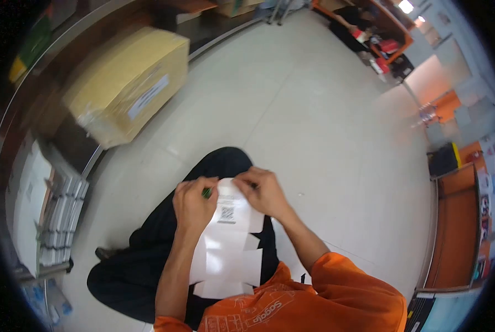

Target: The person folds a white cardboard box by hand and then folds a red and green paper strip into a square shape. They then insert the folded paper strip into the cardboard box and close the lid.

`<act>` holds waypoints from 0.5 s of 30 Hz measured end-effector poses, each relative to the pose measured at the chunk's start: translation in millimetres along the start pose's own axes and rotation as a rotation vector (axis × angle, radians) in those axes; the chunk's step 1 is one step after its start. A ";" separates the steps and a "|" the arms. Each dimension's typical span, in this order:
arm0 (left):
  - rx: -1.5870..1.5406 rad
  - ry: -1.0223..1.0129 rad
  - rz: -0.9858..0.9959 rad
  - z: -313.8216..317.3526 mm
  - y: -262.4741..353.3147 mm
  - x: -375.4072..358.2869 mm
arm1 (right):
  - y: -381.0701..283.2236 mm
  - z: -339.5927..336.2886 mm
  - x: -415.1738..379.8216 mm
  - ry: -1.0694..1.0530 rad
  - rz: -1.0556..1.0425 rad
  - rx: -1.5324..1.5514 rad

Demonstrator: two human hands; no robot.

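Note:
A flat white die-cut cardboard sheet (228, 249) with a printed QR code lies over my lap. My left hand (194, 202) grips its upper left edge, fingers curled, with something small and green showing between the fingers. My right hand (263, 192) pinches the sheet's top edge just to the right. Both hands are close together at the far end of the sheet. My legs in dark trousers (148, 254) are under it, and my orange shirt (314, 299) fills the bottom of the view.
A large yellow-brown cardboard box (128, 83) with a white label stands at upper left. Stacks of flat white sheets (53, 216) sit on a shelf at left. An orange counter (458, 227) runs along the right. Pale floor tiles (325, 127) spread ahead.

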State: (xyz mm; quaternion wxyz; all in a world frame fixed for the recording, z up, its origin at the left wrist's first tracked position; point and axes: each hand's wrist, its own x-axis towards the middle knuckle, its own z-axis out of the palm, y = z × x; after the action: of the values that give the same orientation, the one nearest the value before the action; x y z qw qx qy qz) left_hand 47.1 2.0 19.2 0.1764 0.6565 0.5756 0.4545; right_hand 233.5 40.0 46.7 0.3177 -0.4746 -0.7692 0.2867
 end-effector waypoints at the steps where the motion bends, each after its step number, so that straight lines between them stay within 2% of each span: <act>1: 0.034 0.047 0.045 2.2 1.5 -2.4 | 1.6 -0.2 0.3 -0.003 0.020 -0.008; 2: 0.076 0.095 0.084 3.4 3.1 -3.3 | 0.4 -1.2 0.8 -0.006 0.034 0.010; 6: 0.057 0.083 0.173 -5.6 5.5 -1.8 | 2.4 -0.2 1.5 -0.005 0.051 0.059; 9: -0.378 -0.223 -0.194 -19.8 -4.8 10.6 | 3.8 -3.2 2.1 -0.030 0.039 0.073; 10: -0.366 -0.211 -0.178 -22.7 -9.5 16.4 | 5.5 -3.4 3.8 -0.048 0.021 0.080; 12: -0.449 -0.527 -0.376 -24.3 -19.3 34.0 | 11.0 -4.0 3.3 -0.051 -0.049 0.065; 13: -0.337 -0.612 -0.469 -32.9 -2.9 45.0 | 11.6 -7.1 4.1 -0.064 -0.091 0.045; 14: -0.463 -0.570 -0.397 -26.8 -10.5 45.1 | 10.9 -11.5 4.4 -0.049 -0.117 0.043; 15: -0.482 -0.661 -0.441 -27.5 -10.3 49.5 | 8.1 -15.0 3.1 -0.086 -0.111 0.048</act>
State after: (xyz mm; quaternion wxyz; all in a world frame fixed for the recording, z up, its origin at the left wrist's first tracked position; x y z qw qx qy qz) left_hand 15.2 42.2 45.3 0.5905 0.5681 0.4924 0.2934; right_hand 248.3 48.0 50.8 0.3112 -0.4109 -0.7999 0.3072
